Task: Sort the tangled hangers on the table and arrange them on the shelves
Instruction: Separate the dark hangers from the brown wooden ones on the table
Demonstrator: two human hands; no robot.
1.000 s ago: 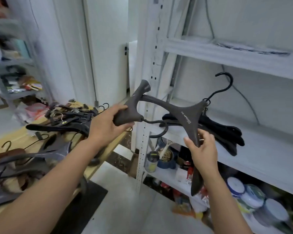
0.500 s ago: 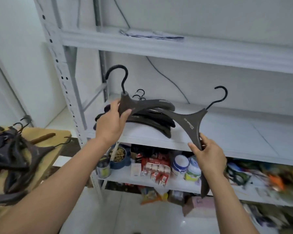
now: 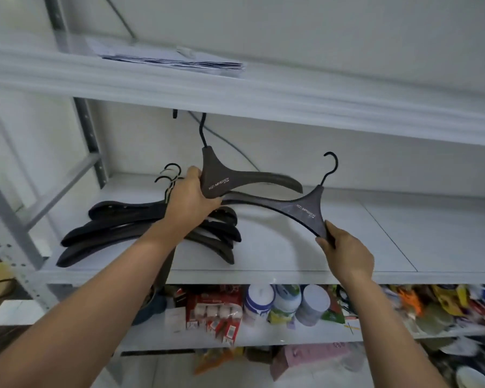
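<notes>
I hold two dark grey hangers over the middle shelf (image 3: 291, 273). My left hand (image 3: 189, 203) grips the left hanger (image 3: 221, 177) at its neck, with its hook pointing up toward the shelf above. My right hand (image 3: 345, 253) pinches the lower right arm of the right hanger (image 3: 303, 211), whose left arm crosses behind the first one. A stack of black hangers (image 3: 118, 233) lies flat on the shelf's left part, under my left wrist.
The upper shelf (image 3: 235, 99) carries a pile of papers (image 3: 177, 60). White jars (image 3: 286, 301), red packets (image 3: 216, 312) and assorted clutter fill the lower shelf. A perforated grey upright (image 3: 9, 247) stands at the left. A cable (image 3: 241, 158) runs down the back wall.
My view has swung right and closer to the shelving; the table is out of sight. Both hands have carried the two hangers up over the middle shelf, above the stack.
</notes>
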